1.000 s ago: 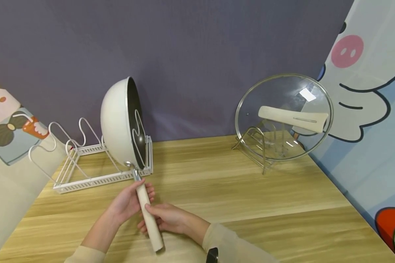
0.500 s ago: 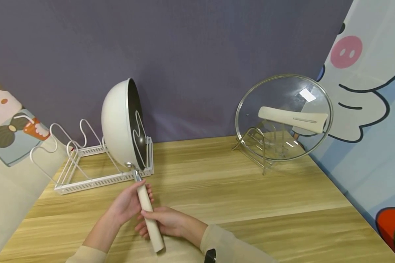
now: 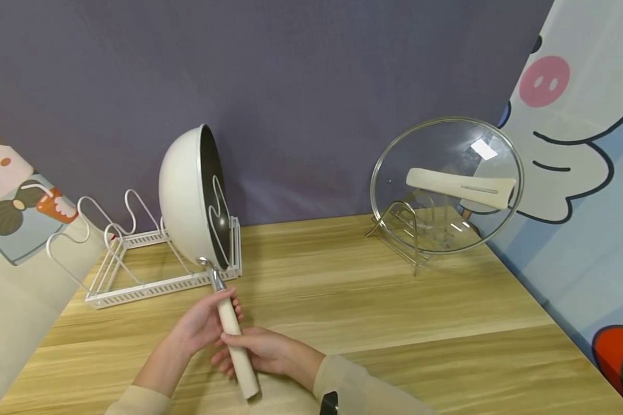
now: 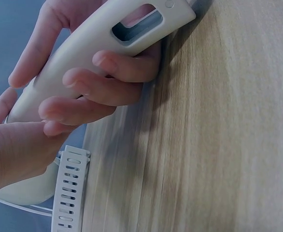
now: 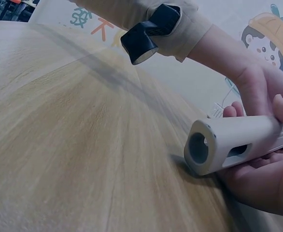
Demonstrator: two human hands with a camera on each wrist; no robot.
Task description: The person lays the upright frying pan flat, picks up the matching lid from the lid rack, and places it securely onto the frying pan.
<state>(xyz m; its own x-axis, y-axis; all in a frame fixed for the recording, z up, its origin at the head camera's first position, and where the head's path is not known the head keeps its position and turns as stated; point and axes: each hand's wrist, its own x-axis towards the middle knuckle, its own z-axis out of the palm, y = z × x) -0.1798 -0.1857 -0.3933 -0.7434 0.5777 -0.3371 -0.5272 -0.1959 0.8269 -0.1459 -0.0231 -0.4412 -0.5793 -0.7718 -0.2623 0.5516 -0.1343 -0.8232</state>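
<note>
In the head view a white wok with a dark inside stands on its side in a white wire rack at the left. Its long cream handle slants down toward me. My left hand holds the handle near its metal neck, thumb on top and fingertips showing on the far side. Lower down, my right hand grips the same handle, its thumb across the top. The left wrist view shows curled fingers under the handle. The handle's slotted end sticks out past my right hand in the right wrist view.
A large glass lid with a cream grip leans in a small metal stand at the right. A grey-purple wall rises behind the wooden table. Cartoon-printed panels line the sides.
My right hand has shifted slightly left and toward me along the handle. The left hand keeps its hold, and the wok stays in the rack.
</note>
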